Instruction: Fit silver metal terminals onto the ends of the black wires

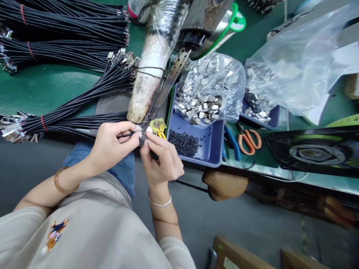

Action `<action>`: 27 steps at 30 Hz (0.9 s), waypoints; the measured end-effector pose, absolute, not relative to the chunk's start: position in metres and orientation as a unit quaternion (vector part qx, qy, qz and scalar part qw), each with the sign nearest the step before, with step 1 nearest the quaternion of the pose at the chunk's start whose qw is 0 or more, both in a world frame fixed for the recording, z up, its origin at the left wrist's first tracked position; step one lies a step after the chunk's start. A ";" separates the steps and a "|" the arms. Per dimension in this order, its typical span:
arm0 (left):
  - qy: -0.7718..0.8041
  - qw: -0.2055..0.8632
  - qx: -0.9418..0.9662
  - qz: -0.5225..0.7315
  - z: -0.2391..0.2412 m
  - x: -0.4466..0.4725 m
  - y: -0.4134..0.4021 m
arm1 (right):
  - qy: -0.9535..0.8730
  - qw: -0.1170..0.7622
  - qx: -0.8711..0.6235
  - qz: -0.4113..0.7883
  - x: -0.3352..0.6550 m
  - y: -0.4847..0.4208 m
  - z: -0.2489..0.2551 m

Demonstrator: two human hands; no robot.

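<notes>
Between thumb and fingers, my left hand pinches a thin black cable near its end. My right hand is closed in a pinch at that same end; whatever tiny piece sits in its fingertips is too small to make out. The fingertips of both hands almost meet, just below the lower end of a plastic-wrapped white tube. A yellow piece lies just beyond my right fingers. Bundles of black cables with metal connectors at their ends lie left of the tube.
Right of my hands, a blue tray holds small black tubes and a bag of metal connector shells. Orange-handled cutters, blue-handled pliers and a black fan follow. A green-rimmed solder spool stands behind.
</notes>
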State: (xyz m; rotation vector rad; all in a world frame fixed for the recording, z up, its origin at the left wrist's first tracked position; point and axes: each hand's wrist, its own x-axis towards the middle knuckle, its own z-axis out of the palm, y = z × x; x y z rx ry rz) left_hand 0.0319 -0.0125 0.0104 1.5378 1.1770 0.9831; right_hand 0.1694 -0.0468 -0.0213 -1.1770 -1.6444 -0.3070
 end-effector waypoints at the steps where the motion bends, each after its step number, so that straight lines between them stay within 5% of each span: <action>1: 0.480 0.464 0.627 0.403 0.011 0.032 -0.013 | -0.684 0.521 -0.493 -0.129 0.169 -0.047 -0.021; 27: 0.478 0.460 0.645 0.379 0.011 0.030 -0.014 | -0.686 0.523 -0.494 -0.109 0.170 -0.051 -0.025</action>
